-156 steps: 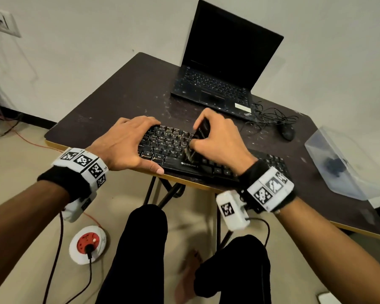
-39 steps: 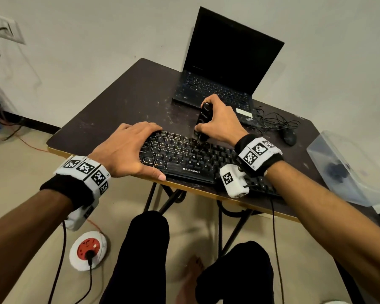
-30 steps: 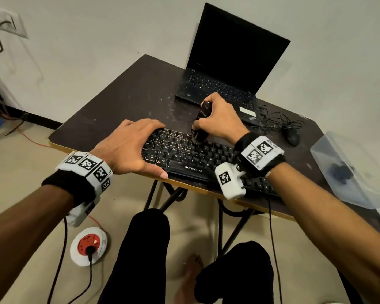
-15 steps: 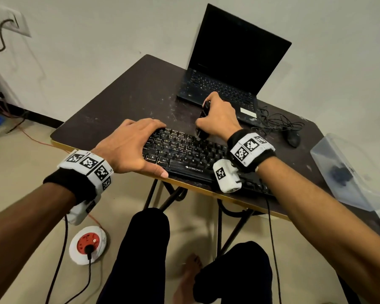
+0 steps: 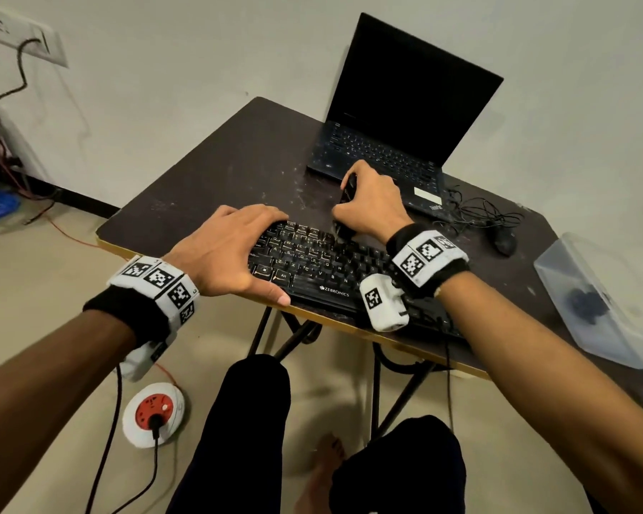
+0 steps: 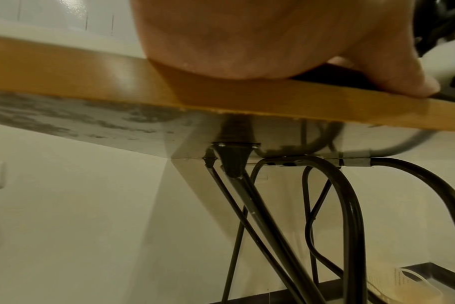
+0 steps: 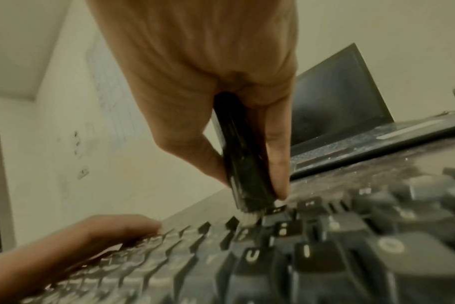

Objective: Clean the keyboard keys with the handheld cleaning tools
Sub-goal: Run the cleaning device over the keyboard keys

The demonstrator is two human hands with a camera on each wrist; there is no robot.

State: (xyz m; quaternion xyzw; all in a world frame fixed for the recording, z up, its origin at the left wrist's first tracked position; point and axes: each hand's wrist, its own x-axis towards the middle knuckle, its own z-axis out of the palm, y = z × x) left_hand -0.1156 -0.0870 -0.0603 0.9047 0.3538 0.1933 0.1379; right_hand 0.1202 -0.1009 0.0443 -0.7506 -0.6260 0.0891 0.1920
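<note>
Keyboard [image 5: 335, 268] first: it lies along the near edge of the table [image 5: 216, 172], its long axis running from my left out to my right, near edge almost flush with the tabletop's lip. Everything the coming stroke needs is set by that line, since the rows of keys run the same way.

At the left end, my left hand [image 5: 227, 250] rests flat over the keys, fingers spread and fairly straight, thumb lying along the front edge toward the spacebar; it grips nothing, it just pins the board down. In the left wrist view the heel of that hand [image 6: 247, 39] sits on the table's edge, and the fingers themselves are out of sight there.

Further right, at the far row of keys, my right hand [image 5: 372, 202] is wrapped round the brush [image 5: 348, 202], a dark stubby tool held nearly upright and tipped a little away from me. The right wrist view shows it best: thumb on one side, a finger down the other, the black body of the brush [image 7: 242, 156] between them, and the pale bristle tip pressed in among the topmost keys (that picture is soft, so I can't say which key). So the right hand is the nearer one to the work, and I judge most uncleaned keys lie to its right, along the board's length.

Beyond sits the open laptop [image 5: 398, 116], close behind my right knuckles.
</note>
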